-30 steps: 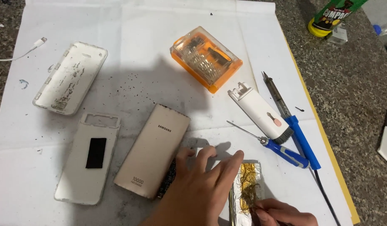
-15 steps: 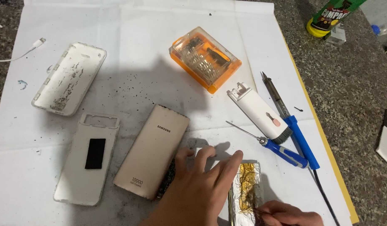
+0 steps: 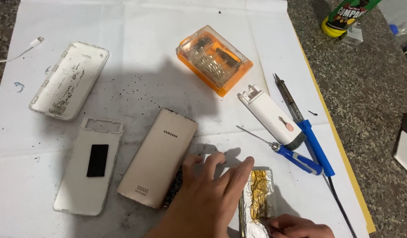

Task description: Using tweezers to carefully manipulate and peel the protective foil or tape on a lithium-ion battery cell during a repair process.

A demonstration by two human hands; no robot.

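Note:
My left hand lies palm down at the bottom centre, fingers spread, pressing on the left edge of a silver foil-wrapped cell with a yellowish torn top. A dark circuit board peeks out under the hand. My right hand is at the bottom edge, fingers pinched on a thin tool at the cell's lower end; the tool is mostly hidden. A gold power bank shell lies just left of my left hand.
White paper covers the stone counter. On it lie two white plastic covers, an orange bit case, a white brush tool, a blue screwdriver and a blue soldering iron. A can stands far right.
My right hand has shifted slightly right along the cell's lower end. My left hand stays pressed in place.

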